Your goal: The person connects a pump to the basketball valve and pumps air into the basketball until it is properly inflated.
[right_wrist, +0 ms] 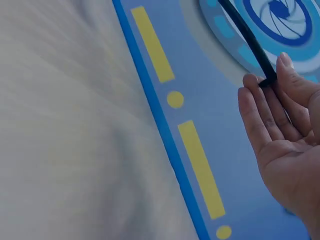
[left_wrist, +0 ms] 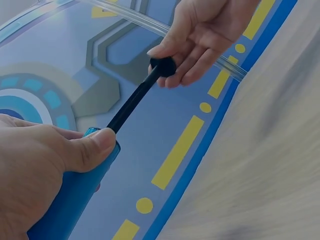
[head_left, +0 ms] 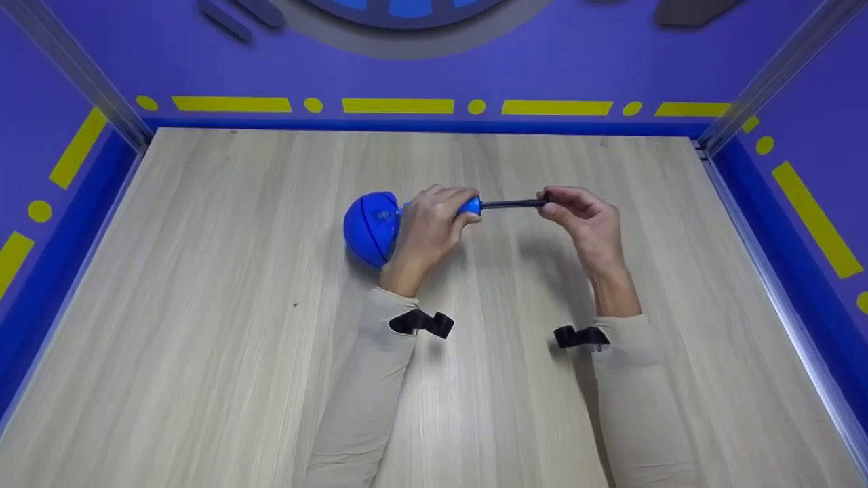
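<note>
My left hand grips the blue barrel of what looks like a hand pump, thumb along its end. A thin black rod sticks out of the barrel to the right. With thumb and fingertips, my right hand pinches the round black end knob of that rod. Left of the left hand is a blue ball with dark seams; its right side looks flattened or sunken. The hand hides most of where pump and ball meet. In the right wrist view, the other right fingers spread loosely below the rod.
A light wood-grain table lies under both arms. Blue-purple panels with yellow marks stand behind it and at both sides, with metal posts at the corners. Each sleeve carries a black wrist mount.
</note>
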Motion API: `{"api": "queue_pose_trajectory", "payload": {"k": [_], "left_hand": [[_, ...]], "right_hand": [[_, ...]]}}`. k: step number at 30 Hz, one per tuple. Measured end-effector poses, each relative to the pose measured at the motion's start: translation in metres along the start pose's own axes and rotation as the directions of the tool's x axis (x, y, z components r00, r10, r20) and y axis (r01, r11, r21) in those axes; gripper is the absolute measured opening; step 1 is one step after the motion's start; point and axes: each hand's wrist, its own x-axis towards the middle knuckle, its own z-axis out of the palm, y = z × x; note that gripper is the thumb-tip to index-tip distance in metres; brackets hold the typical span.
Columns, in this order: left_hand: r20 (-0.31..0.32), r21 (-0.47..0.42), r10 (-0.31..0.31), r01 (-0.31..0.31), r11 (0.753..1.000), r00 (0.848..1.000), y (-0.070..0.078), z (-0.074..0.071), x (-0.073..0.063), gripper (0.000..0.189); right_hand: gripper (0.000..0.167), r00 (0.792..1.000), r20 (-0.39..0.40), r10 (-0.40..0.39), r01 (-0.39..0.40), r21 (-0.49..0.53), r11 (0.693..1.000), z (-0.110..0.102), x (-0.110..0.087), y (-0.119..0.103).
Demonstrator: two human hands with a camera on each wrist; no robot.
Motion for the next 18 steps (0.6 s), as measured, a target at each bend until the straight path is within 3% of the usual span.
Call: {"api": "queue_pose_trajectory", "payload": {"k": [9,18], "left_hand": [[0.025,0.005,0.036,-0.036,0.999,0.999,0.007,0.003,0.000,0.035],[0.012,-0.077,0.018,-0.017,0.997,1.000,0.002,0.002,-0.001,0.038]], "right_hand": [[0.025,0.997,0.072,-0.041,0.048,-0.105,0.993,0.045,-0.011,0.012],[0.027,0.991,0.125,-0.047,0.066,-0.149,0.987,0.040,-0.010,0.002]]}}
